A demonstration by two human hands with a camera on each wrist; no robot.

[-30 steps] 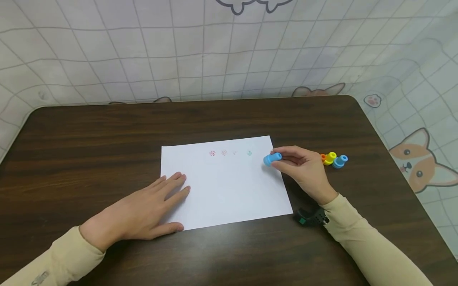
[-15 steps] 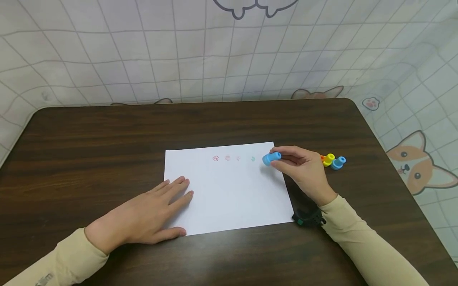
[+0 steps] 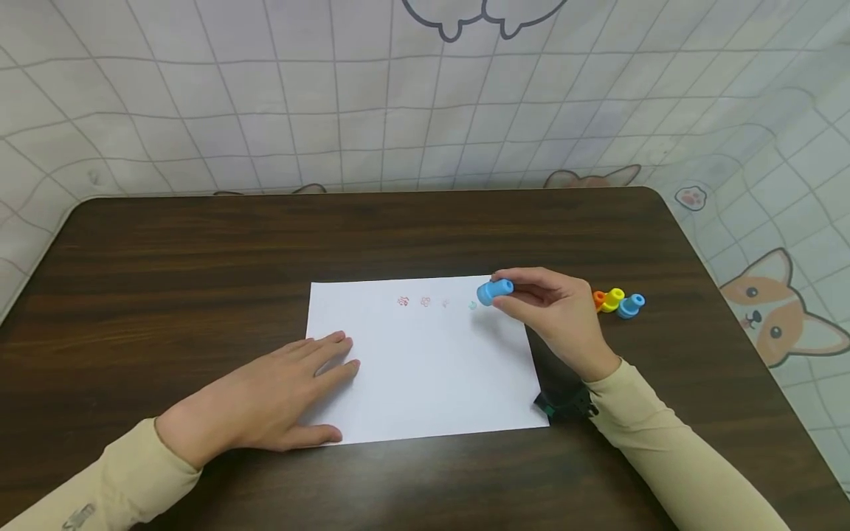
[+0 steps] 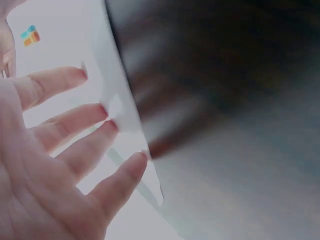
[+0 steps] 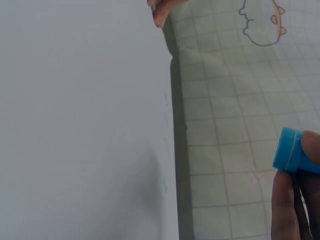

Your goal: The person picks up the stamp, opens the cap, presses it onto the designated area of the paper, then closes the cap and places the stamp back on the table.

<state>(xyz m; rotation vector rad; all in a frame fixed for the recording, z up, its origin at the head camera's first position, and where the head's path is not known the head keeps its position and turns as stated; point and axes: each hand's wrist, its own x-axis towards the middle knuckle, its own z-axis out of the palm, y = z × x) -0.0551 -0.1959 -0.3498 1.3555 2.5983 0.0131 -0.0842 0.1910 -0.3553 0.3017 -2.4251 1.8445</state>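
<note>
My right hand (image 3: 556,313) pinches a blue toy stamp (image 3: 495,292) between fingertips and thumb, tilted, above the right part of a white sheet of paper (image 3: 412,369). Its shadow falls on the sheet, apart from it. The right wrist view shows the stamp's round end (image 5: 286,150) pointing away from the fingers. Near the sheet's far edge is a row of small printed marks: a red one (image 3: 403,302), fainter ones, and a green one (image 3: 473,304) by the stamp. My left hand (image 3: 265,398) lies with spread fingers on the sheet's left edge.
To the right of my right hand stand more stamps: yellow (image 3: 612,299), blue (image 3: 631,306) and an orange one (image 3: 599,299), partly hidden. A black strap device (image 3: 564,402) is on my right wrist. The dark wooden table (image 3: 199,243) meets a grid-patterned wall cloth (image 3: 358,125).
My right hand has carried the blue stamp left and slightly up, closer to the green mark. The paper has turned slightly clockwise. My left hand stays on it; the head view has shifted a little.
</note>
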